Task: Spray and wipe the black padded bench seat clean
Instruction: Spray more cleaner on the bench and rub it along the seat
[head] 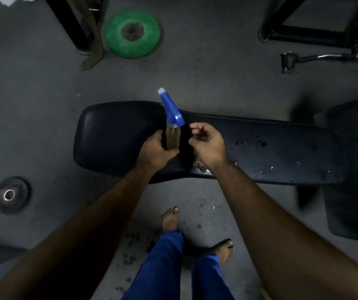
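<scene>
— What are your fingers doing?

— My left hand [156,148] is wrapped tight round the bottle [172,135], fingers pressed on its clear body of brownish liquid. My right hand [207,142] is just beside it, holding nothing, fingers loosely curled with the thumb and forefinger tip near each other, not touching the bottle.

— Which way does the bottle point?

— It is nearly upright, with its blue head tilted away from me and slightly left, and the white nozzle at the far end. I hold it over the bench [260,148].

— And the bench?

— It runs left to right in front of me, black and padded, with droplets on its right part and a torn patch by my right wrist. The floor [206,72] is grey; a green plate [132,34] lies on it beyond the bench.
</scene>
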